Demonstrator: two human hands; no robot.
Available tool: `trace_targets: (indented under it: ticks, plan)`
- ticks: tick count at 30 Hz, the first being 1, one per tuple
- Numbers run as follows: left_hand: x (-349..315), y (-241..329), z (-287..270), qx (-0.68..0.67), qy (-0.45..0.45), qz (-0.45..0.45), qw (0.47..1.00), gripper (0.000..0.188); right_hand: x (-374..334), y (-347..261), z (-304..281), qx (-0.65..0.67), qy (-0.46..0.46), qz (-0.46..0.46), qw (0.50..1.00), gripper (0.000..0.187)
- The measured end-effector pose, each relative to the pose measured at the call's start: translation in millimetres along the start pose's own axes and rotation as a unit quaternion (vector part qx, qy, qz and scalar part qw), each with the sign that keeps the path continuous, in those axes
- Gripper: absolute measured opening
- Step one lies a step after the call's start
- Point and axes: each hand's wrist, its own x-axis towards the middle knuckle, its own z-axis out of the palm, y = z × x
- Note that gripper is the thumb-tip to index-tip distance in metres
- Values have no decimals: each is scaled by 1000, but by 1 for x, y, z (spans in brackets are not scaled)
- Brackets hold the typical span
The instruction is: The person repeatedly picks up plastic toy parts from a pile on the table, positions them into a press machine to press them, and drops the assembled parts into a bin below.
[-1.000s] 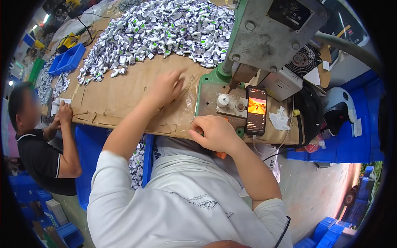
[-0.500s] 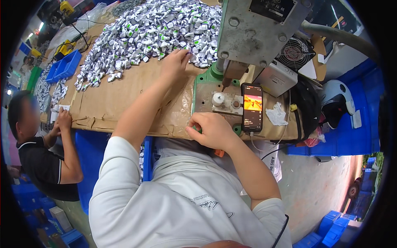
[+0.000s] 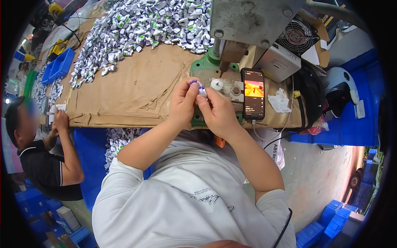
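My left hand (image 3: pixel 182 100) and my right hand (image 3: pixel 220 114) meet at the table's front edge, just left of the press base. Between their fingertips they pinch a small white-and-purple plastic part (image 3: pixel 202 91), partly hidden by the fingers. Right beside it, a round white piece (image 3: pixel 216 84) with a small pin in its middle sits on the metal plate of the green bench press (image 3: pixel 198 65). The press's narrow punch (image 3: pixel 223 68) hangs above and apart from that piece. A big heap of similar white, purple and green parts (image 3: pixel 140 29) covers the table's far side.
A phone (image 3: pixel 253 95) with a lit screen stands right of the press plate, near crumpled tissue (image 3: pixel 279 101). Farther right are a fan (image 3: pixel 296 35) and a white helmet (image 3: pixel 341 93). Brown paper (image 3: pixel 124 89) covers the table. At left, a co-worker (image 3: pixel 45 161) handles something white.
My left hand has come back from the heap toward me, and my right hand has moved up to meet it. The white-and-purple part now shows between them. The view has shifted slightly.
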Motion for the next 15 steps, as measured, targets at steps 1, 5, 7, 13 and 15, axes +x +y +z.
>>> trace_targets:
  ticks: [1, 5, 7, 13, 15]
  plan:
    - [2, 0, 4, -50, 19, -70, 996, 16, -1, 1, -3, -2, -5, 13, 1000, 24]
    - [35, 3, -3, -86, -1, -209, 974, 23, 0, 1, -34, 21, -3, 66, 998, 25]
    - [49, 4, -9, 20, -105, -247, 963, 21, 9, -1, -60, -26, 103, 67, 992, 28]
    - [51, -5, -1, 288, -158, -146, 933, 21, 39, -48, -191, 88, 279, -154, 944, 39]
    - [50, -4, 0, 292, -162, -144, 931, 21, 43, -79, -229, 49, 244, -247, 936, 40]
